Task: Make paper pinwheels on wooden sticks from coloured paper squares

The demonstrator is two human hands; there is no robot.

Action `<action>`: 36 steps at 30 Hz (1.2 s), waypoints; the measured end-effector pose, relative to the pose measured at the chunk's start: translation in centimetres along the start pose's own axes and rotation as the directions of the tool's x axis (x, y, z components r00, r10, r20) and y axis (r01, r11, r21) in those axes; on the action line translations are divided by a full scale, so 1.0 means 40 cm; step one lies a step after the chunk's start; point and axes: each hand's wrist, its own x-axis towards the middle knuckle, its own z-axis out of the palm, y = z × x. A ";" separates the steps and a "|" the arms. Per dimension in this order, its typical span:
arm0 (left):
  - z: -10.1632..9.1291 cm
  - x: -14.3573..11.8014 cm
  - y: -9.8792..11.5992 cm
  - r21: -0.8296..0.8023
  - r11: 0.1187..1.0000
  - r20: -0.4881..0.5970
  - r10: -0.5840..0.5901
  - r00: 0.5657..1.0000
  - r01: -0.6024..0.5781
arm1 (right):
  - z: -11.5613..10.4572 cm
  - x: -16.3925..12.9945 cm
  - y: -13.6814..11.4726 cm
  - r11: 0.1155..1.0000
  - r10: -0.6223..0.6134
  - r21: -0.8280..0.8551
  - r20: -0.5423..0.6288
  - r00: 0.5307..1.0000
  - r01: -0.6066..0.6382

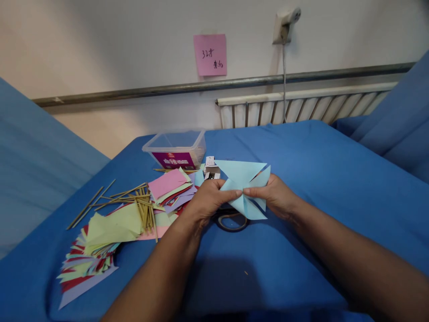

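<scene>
2 hands [241, 197] pinching light blue paper pinwheel [246, 181], clear plastic tub [176, 147] behind, contents unclear, wooden sticks [134, 199] alongside

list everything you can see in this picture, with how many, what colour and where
paper pinwheel: one, light blue, pinched at its centre by both hands
scissors: one pair, dark handles, under the hands
paper squares: many, mixed colours, left of the hands
folded paper pile: many, mostly yellow-green and red, near left
wooden sticks: many, tan, left
plastic box: one, clear, purple label, behind the papers
small box: one, white, beside it
sticky note: one, pink, wall
radiator: one, white, wall
left hand: one
right hand: one
</scene>
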 end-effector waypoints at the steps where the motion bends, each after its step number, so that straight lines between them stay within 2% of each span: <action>1: 0.000 0.000 0.000 0.005 1.000 -0.005 0.005 1.000 -0.005 | 0.000 0.000 0.000 1.000 0.000 0.000 0.000 1.000 0.000; 10: 0.004 0.005 -0.008 0.020 0.999 -0.050 0.038 0.998 -0.037 | 0.006 0.001 0.002 0.999 0.028 0.029 -0.052 0.998 -0.027; 19: 0.006 0.010 -0.019 0.065 0.997 -0.082 0.039 0.996 -0.034 | 0.006 0.003 0.007 0.999 0.029 0.023 -0.049 0.998 -0.028; 31: 0.010 0.012 -0.021 0.164 0.986 -0.043 0.034 0.998 -0.027 | 0.008 0.002 0.004 0.994 0.037 -0.095 -0.125 0.992 -0.049; 33: 0.014 0.011 -0.021 0.172 0.981 -0.081 0.104 0.991 -0.089 | 0.014 0.004 0.006 0.999 0.011 -0.047 -0.187 0.982 -0.020; 34: 0.017 0.010 -0.019 0.177 0.971 -0.134 0.182 0.974 -0.157 | 0.015 0.007 0.007 1.000 -0.012 -0.010 -0.227 0.974 0.010; 35: 0.020 0.008 -0.016 0.184 0.952 -0.206 0.281 0.937 -0.245 | 0.016 0.009 0.008 0.999 -0.036 0.029 -0.268 0.963 0.046; 36: 0.023 0.005 -0.013 0.190 0.921 -0.289 0.383 0.877 -0.340 | 0.015 0.012 0.009 0.994 -0.057 0.067 -0.307 0.950 0.082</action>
